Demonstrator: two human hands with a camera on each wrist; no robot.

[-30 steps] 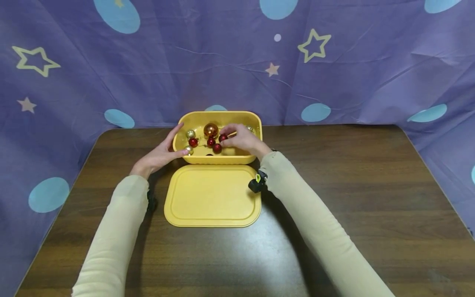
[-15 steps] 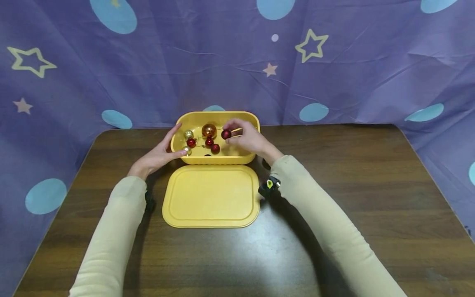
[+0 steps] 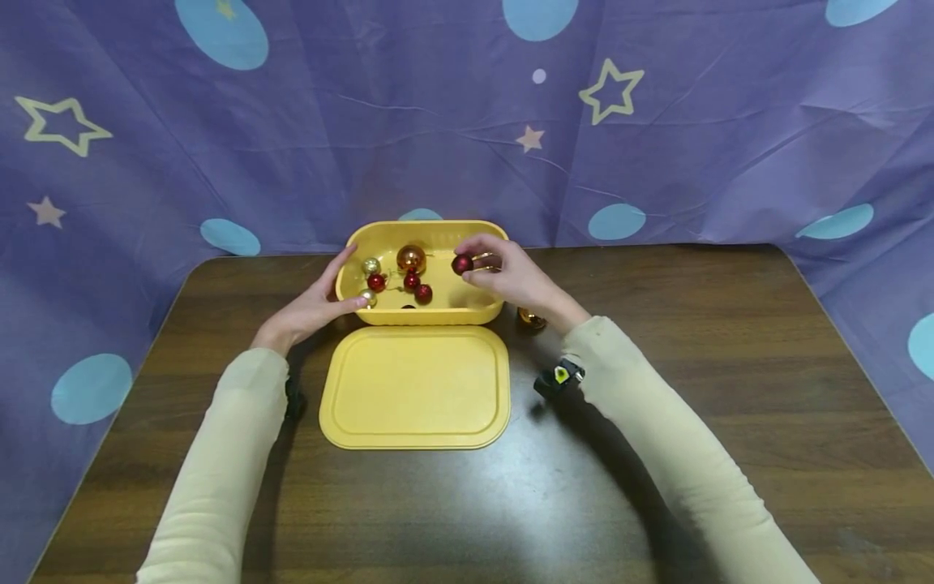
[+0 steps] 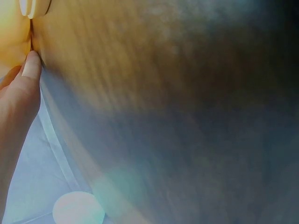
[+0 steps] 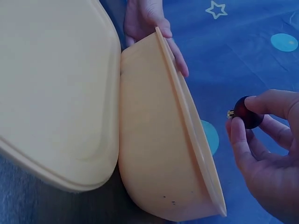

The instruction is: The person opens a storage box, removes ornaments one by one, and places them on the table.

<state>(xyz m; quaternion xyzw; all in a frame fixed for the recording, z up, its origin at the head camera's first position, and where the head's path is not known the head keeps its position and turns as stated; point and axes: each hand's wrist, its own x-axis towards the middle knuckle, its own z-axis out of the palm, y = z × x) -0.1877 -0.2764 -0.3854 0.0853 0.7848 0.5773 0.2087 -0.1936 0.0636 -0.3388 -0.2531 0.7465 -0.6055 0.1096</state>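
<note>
A dark red ball [image 3: 462, 264] with a gold cap is pinched between the thumb and fingers of the right hand [image 3: 507, 272], above the right part of the yellow box [image 3: 419, 317]. In the right wrist view the same ball [image 5: 248, 112] hangs clear of the box's rim. At the box's left end, the left hand [image 3: 310, 312] grips the wall, thumb over the near corner. Inside lie a large orange ball [image 3: 411, 259], several red balls [image 3: 423, 294] and two pale gold balls [image 3: 370, 266].
The yellow lid [image 3: 414, 388] lies flat on the wooden table [image 3: 730, 365], just in front of the box. A gold ball [image 3: 531, 318] sits on the table right of the box, partly behind the right wrist. A purple curtain [image 3: 452, 122] hangs behind the table.
The right hand has lifted the dark red ball from among the others and moved it rightward. The gold ball on the table has come into view. The left hand keeps its grip.
</note>
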